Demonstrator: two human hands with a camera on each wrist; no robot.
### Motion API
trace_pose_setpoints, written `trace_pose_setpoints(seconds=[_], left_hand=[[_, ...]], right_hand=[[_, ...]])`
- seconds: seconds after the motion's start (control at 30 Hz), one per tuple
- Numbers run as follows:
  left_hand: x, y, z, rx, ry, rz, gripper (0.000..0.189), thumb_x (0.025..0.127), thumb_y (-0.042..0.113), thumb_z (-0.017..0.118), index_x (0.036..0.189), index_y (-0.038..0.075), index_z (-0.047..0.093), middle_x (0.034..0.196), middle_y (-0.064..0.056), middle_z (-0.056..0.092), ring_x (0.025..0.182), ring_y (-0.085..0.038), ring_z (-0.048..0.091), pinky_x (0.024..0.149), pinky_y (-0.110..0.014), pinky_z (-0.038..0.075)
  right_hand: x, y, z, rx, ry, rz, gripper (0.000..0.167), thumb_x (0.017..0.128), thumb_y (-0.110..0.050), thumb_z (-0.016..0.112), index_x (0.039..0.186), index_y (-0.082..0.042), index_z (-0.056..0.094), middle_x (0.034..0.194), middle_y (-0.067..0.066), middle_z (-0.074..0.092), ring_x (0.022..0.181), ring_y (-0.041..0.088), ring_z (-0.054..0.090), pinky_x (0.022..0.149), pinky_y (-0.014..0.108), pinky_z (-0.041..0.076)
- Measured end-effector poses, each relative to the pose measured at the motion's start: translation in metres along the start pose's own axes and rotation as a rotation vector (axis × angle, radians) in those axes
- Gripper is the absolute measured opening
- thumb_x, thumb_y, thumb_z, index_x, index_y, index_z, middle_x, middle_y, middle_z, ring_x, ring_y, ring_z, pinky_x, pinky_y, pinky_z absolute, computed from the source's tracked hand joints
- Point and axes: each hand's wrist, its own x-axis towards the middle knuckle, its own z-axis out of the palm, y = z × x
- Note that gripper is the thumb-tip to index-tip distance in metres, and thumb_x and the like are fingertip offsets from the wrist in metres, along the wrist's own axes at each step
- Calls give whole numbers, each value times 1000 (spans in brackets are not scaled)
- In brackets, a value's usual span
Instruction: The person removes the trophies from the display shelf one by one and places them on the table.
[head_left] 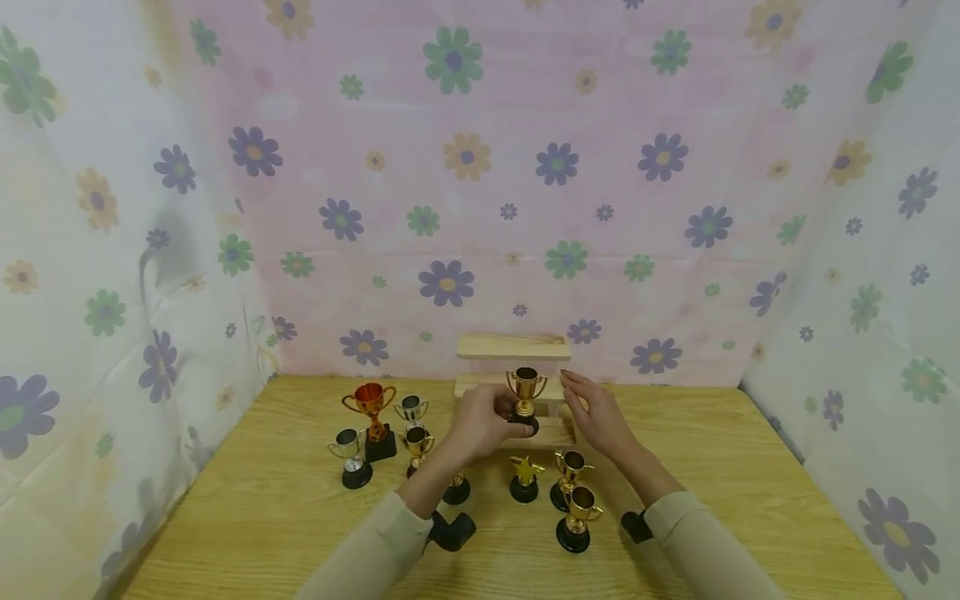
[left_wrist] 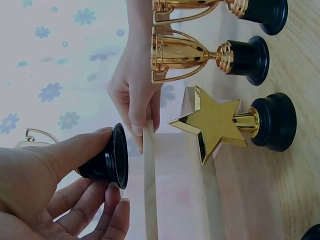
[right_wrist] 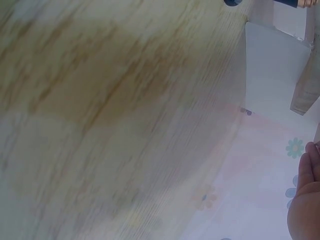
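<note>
My left hand (head_left: 483, 421) grips a small gold trophy cup (head_left: 527, 382) by its black base, holding it upright in front of a tiered wooden shelf (head_left: 513, 346). The left wrist view shows the thumb on one side of that base (left_wrist: 102, 162) and fingers beneath. At the shelf's right end is my right hand (head_left: 597, 414), fingers fairly straight, fingertips right at the end of a board (left_wrist: 150, 175). Below the hands, a gold star trophy (head_left: 525, 477) stands on the table, with two gold cups (head_left: 577, 517) to its right.
On the left of the wooden table (head_left: 247, 500) stand a larger red-and-gold trophy (head_left: 371, 400), silver cups (head_left: 349, 450) and more gold cups (head_left: 417, 442), some partly behind the left forearm. Flower-patterned cloth (head_left: 502, 192) hangs behind and at both sides.
</note>
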Motion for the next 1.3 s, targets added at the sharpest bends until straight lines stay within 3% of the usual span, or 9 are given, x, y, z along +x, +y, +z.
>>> trace_pose_setpoints(seconds=[0.47,0.83,1.3], left_hand=[[-22,-10,1,0,-10,79,33,77,20,91,100,5,73,95,-5,69,86,-22,65,72,-35,54],[-42,-16,2,-67,-59,97,30,77,16,91,95,7,70,87,0,63,73,-14,56,65,-28,48],[-65,-25,4,-92,-108,47,30,72,10,93,89,9,69,83,1,62,72,-14,54,66,-28,47]], right_hand=[[-1,0,-2,-11,6,-4,38,109,-15,51,138,8,59,148,20,54,134,42,52,109,58,42],[0,-1,-2,-4,10,-10,37,108,-13,51,137,10,59,148,21,54,134,43,52,109,58,41],[0,0,0,-3,2,-1,38,109,-13,50,138,10,58,147,24,53,135,43,51,109,59,41]])
